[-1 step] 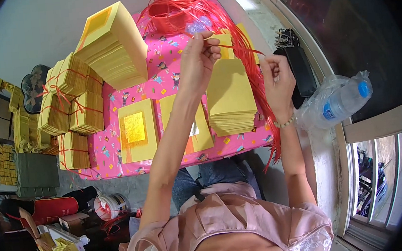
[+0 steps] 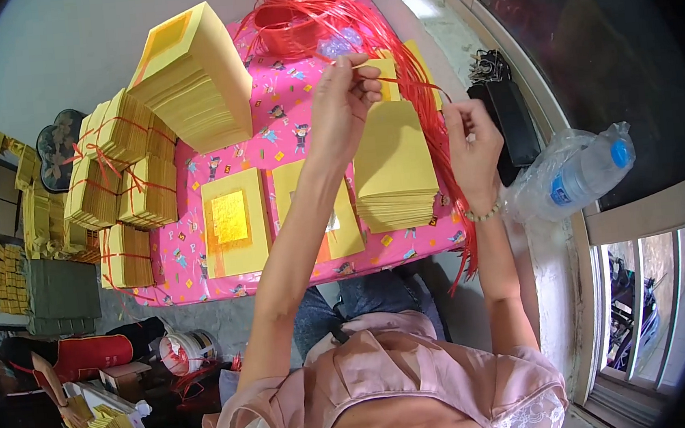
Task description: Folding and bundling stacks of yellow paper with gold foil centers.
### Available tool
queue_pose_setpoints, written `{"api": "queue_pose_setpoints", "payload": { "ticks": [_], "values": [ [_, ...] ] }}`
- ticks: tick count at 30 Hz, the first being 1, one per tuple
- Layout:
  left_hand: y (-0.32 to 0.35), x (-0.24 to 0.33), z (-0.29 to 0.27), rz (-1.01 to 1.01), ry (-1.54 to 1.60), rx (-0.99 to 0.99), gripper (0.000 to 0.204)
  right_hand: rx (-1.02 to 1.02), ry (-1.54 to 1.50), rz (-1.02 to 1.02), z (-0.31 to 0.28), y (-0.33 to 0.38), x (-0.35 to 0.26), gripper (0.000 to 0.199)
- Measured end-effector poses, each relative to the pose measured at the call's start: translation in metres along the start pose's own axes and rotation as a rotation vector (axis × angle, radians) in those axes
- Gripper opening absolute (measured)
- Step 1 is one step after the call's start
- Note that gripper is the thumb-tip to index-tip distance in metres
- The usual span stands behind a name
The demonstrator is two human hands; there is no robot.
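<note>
A thin red plastic strip (image 2: pixel 414 82) is stretched between my two hands above the pink table. My left hand (image 2: pixel 344 96) pinches one part of it between thumb and fingers. Farther right, my right hand (image 2: pixel 474 133) has its fingers closed on the other end, with a beaded bracelet at the wrist. Below and between them stands a neat stack of yellow paper (image 2: pixel 392 148). Under my left forearm lies a yellow sheet (image 2: pixel 342 222), partly hidden. Left of it is another yellow sheet (image 2: pixel 236 260) with a gold square on it.
Tied yellow bundles (image 2: pixel 124 188) and a tall paper stack (image 2: pixel 197 88) stand at the left. A red tub (image 2: pixel 286 35) with long red strips is at the back. On the window ledge lie a black case (image 2: pixel 510 122) and a bagged bottle (image 2: pixel 580 181). A co-worker (image 2: pixel 86 359) works lower left.
My right hand has dropped very slightly, and the strip between my hands curves a little more. The rest looks the same.
</note>
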State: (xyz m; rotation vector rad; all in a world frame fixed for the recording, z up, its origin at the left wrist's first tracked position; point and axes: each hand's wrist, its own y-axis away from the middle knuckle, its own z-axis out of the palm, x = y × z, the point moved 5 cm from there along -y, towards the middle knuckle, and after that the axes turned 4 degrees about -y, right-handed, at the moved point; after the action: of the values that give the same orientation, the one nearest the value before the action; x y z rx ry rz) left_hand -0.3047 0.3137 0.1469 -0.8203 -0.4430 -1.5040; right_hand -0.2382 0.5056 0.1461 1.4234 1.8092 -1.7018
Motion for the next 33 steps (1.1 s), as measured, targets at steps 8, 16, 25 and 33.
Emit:
{"api": "queue_pose_setpoints", "payload": {
  "ticks": [8, 16, 25, 33],
  "values": [
    [0.023, -0.008, 0.034, -0.075, -0.260, -0.197, 0.032, -0.095, -0.970, 0.472, 0.033, -0.015, 0.017, 0.028],
    [0.053, 0.019, -0.045, 0.049, -0.231, 0.142, 0.038, 0.052, -0.767, 0.588, 0.006, 0.021, 0.079, 0.027],
    [0.086, -0.034, -0.084, -0.065, -0.325, 0.308, 0.033, 0.103, -0.854, 0.811, 0.016, 0.071, 0.095, 0.031],
    [0.080, -0.036, -0.084, -0.065, -0.310, 0.332, 0.034, -0.046, -0.908, 0.647, 0.020, 0.053, 0.083, 0.022]
  ]
}}
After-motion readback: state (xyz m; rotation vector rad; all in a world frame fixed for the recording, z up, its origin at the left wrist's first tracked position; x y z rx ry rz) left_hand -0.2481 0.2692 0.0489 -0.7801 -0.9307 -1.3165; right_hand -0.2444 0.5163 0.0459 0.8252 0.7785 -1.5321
